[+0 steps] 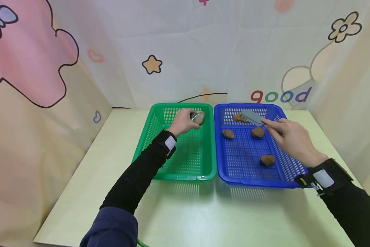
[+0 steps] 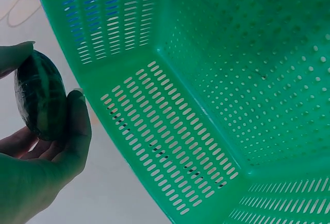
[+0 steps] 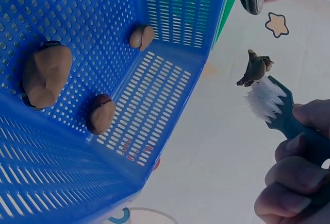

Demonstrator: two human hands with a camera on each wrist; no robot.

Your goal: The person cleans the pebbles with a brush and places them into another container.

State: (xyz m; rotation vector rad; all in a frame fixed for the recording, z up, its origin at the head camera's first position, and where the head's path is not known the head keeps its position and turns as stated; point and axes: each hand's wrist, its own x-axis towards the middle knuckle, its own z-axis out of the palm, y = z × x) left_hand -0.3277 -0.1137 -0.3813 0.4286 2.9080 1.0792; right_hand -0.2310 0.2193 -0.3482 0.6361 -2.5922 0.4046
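Note:
My left hand (image 1: 181, 122) holds a smooth, shiny dark stone (image 2: 42, 95) between thumb and fingers, above the far right part of the green basket (image 1: 185, 161). Over the blue basket (image 1: 243, 178), my right hand (image 1: 293, 140) grips a grey-blue brush (image 1: 251, 117) with white bristles (image 3: 263, 99). A ragged brown clump (image 3: 256, 68) is at the bristle tips; whether it sticks to them I cannot tell. Lower in the blue basket lie three brown, mud-coated stones, one left (image 1: 228, 133), one nearer the brush (image 1: 257, 132) and one at the front (image 1: 267, 160).
Both perforated plastic baskets stand side by side on a pale table (image 1: 185, 212), their rims nearly touching. Behind them hangs a printed cloth (image 1: 185, 51). A bit of green cord (image 1: 142, 243) shows at the table's front edge.

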